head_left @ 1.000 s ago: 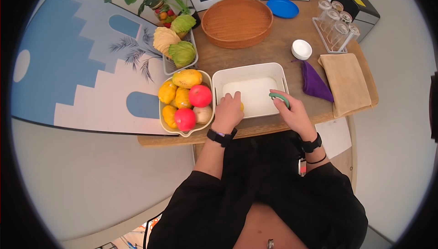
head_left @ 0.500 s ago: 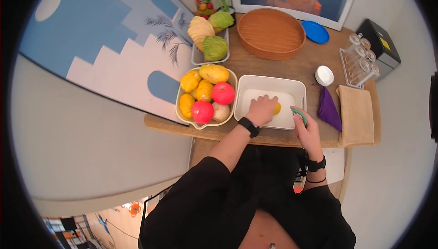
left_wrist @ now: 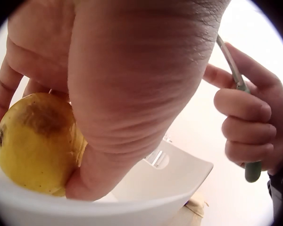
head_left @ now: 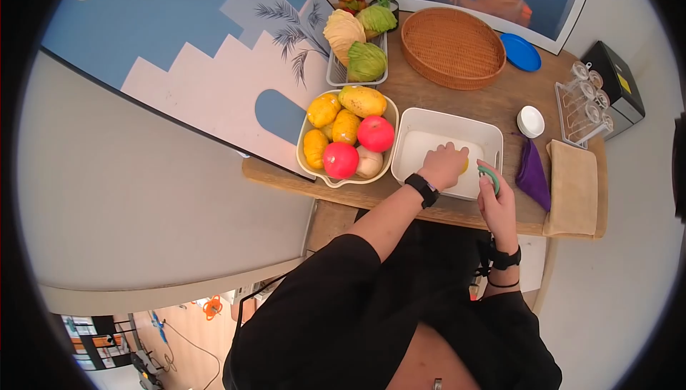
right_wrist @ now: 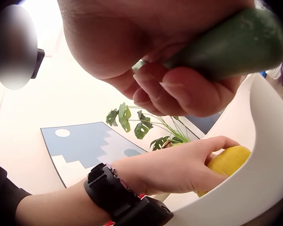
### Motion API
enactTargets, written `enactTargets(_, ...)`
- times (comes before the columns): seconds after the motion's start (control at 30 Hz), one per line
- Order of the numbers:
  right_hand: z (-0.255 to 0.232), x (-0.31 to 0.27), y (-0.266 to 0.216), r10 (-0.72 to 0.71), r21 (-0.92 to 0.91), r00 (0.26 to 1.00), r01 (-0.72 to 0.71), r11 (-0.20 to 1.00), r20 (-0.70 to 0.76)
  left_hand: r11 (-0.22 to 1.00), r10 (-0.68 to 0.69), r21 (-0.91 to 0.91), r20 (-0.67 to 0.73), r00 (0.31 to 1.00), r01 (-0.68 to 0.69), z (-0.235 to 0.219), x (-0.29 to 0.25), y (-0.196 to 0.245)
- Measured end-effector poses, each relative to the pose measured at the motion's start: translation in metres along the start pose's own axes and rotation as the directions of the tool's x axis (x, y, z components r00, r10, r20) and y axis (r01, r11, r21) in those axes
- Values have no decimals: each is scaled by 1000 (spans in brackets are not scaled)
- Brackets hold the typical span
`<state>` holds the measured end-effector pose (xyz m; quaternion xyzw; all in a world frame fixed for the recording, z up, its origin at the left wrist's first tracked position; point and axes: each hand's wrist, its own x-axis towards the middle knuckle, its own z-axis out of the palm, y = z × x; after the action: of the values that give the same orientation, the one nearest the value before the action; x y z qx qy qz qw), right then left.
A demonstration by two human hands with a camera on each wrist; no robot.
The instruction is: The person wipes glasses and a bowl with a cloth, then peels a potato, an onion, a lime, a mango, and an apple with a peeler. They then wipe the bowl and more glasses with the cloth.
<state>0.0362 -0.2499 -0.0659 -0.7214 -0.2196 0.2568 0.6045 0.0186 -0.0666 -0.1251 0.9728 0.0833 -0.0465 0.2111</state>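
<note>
My left hand [head_left: 443, 166] reaches into the white rectangular bin [head_left: 414, 138] and grips a round yellow fruit [left_wrist: 35, 141]. Brown blotches mark the fruit's skin, and in the left wrist view the thumb and fingers lie on either side of it. Over the bin's right front corner, my right hand [head_left: 498, 208] holds a green-handled tool [head_left: 490, 176]. The fingers curl round its thick handle [right_wrist: 236, 44], and a thin, slightly curved metal part [left_wrist: 229, 61] extends beyond them. The tool is apart from the fruit.
Left of the bin, a cream basin [head_left: 394, 115] holds yellow fruits and red round ones. Behind it are cabbages [head_left: 366, 61] in a tray. A woven basket [head_left: 454, 47], blue plate [head_left: 521, 52], white bowl [head_left: 530, 122], purple cloth [head_left: 532, 176], beige cloth [head_left: 573, 188] and glasses [head_left: 587, 103] stand around.
The head view has swung, so the table appears shifted right. My left hand has moved from the bin's left front part toward its right front, with the yellow fruit. The right hand still holds the tool.
</note>
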Motion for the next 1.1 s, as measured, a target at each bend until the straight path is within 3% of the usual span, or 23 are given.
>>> enactTargets(0.07, -2, -1, 1, -11, 35, 1000, 12, 999, -18, 999, 1, -32, 30, 1000, 0, -16, -10, 8)
enactTargets(0.2, -8, -8, 4, -26, 28, 998, 28, 999, -64, 981, -65, -192, -214, 975, 23, -81, -73, 5)
enactTargets(0.27, -8, -12, 4, -8, 3, 998, 9, 1000, -58, 982, -54, -187, -389, 920, -22, -103, -105, -20)
enactTargets(0.33, -4, -13, 8, -32, -42, 998, 29, 999, -57, 970, -212, -207, -485, 848, 124, -126, -125, -41)
enactTargets(0.4, 2, -9, 9, -64, -91, 996, 59, 994, -58, 961, -275, -165, -605, 747, 221, -137, -136, -75)
enactTargets(0.43, 7, -8, 9, -67, -98, 997, 63, 993, -40, 963, -269, -158, -601, 752, 218, -139, -137, -90)
enactTargets(0.5, 14, -8, 8, -66, -101, 998, 63, 993, -21, 898, -441, -262, -507, 741, 355, -137, -137, -115)
enactTargets(0.53, 16, -7, 7, -79, -110, 997, 76, 991, -14, 898, -439, -257, -507, 742, 356, -127, -136, -126)
enactTargets(0.6, 19, -7, 3, -91, -114, 996, 89, 990, -16, 895, -432, -114, -464, 773, 432, -114, -134, -141)
enactTargets(0.73, 16, -10, 3, -67, -164, 998, 66, 984, -1, 884, -468, -240, -444, 764, 402, -112, -139, -140)
enactTargets(0.83, 12, -8, 10, -70, -129, 997, 64, 990, -37, 942, -299, -81, -638, 710, 324, -110, -144, -127)
enactTargets(0.87, 9, -8, 11, -54, -100, 998, 49, 994, -44, 950, -288, -90, -628, 723, 300, -108, -145, -113)
enactTargets(0.93, 5, -8, 6, 26, -29, 998, -28, 999, -62, 988, -151, -95, -704, 694, 118, -106, -149, -77)
enactTargets(1.0, 4, -6, 6, 96, 50, 993, -93, 994, -75, 982, -71, -183, -611, 789, -53, -92, -149, -38)
enactTargets(1.07, 5, -5, 11, 44, 96, 999, -42, 995, -26, 942, 43, -271, -489, 871, -199, -65, -143, -15)
enactTargets(1.1, 4, -6, 10, 31, 60, 1000, -31, 998, 1, 938, 59, -273, -485, 872, -215, -54, -137, -6)
